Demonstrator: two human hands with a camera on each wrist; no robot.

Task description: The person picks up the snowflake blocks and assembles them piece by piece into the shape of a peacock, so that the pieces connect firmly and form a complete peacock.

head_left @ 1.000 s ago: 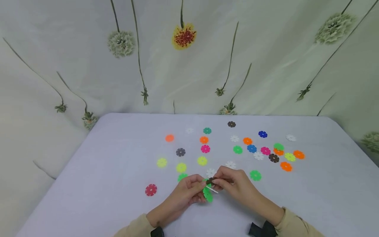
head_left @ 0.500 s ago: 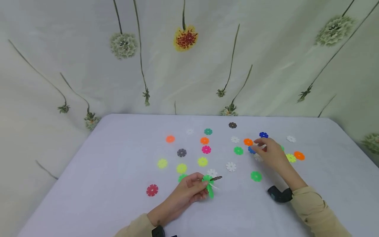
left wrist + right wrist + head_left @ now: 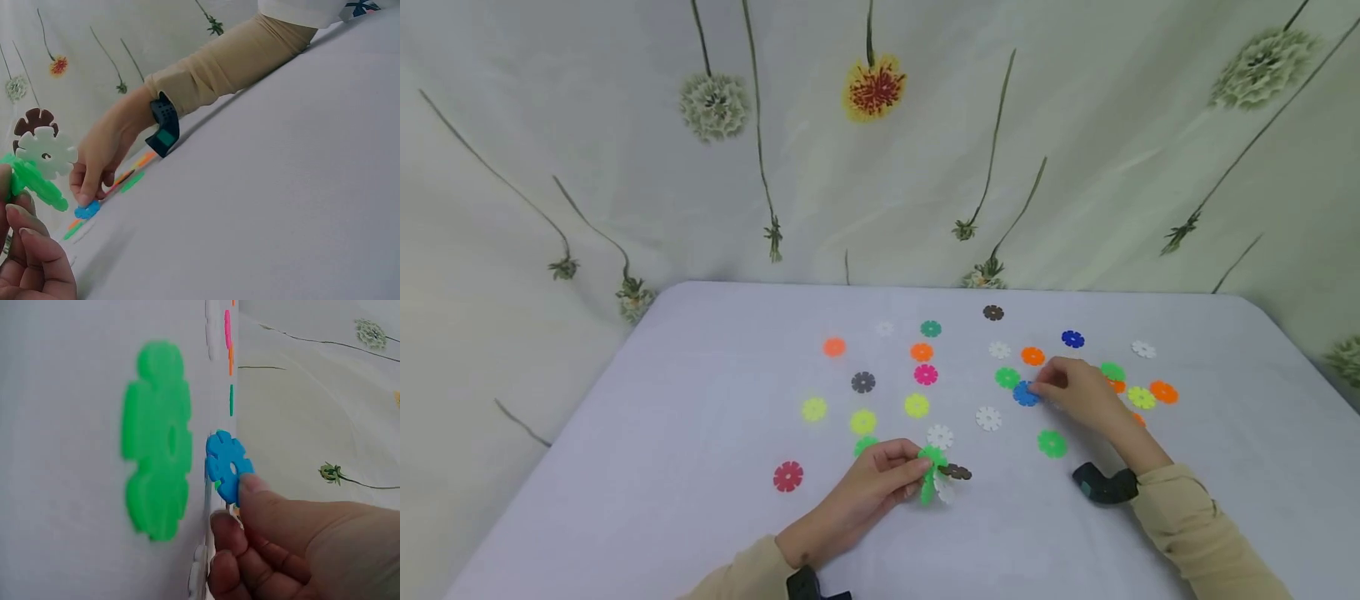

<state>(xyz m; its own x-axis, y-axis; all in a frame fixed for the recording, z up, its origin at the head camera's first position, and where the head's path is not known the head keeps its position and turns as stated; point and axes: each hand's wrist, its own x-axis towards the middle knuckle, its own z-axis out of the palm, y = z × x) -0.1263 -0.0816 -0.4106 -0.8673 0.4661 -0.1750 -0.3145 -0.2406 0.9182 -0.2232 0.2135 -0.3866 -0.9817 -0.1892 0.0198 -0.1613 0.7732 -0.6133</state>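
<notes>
My left hand grips a small cluster of joined snowflake discs just above the white table. The cluster is a green disc, a white disc and a brown disc slotted together. Further right, my right hand pinches the edge of a blue disc that is low on the table. In the right wrist view the blue disc sits between my fingertips, beside a flat green disc.
Several loose discs lie scattered over the table's middle and right: a red one, a green one, a white one, an orange one. A flowered curtain hangs behind the table's far edge.
My right hand let go of the cluster, reached right and back, and now pinches the blue disc, which has shifted slightly nearer. The left hand keeps the cluster, brown disc now attached.
</notes>
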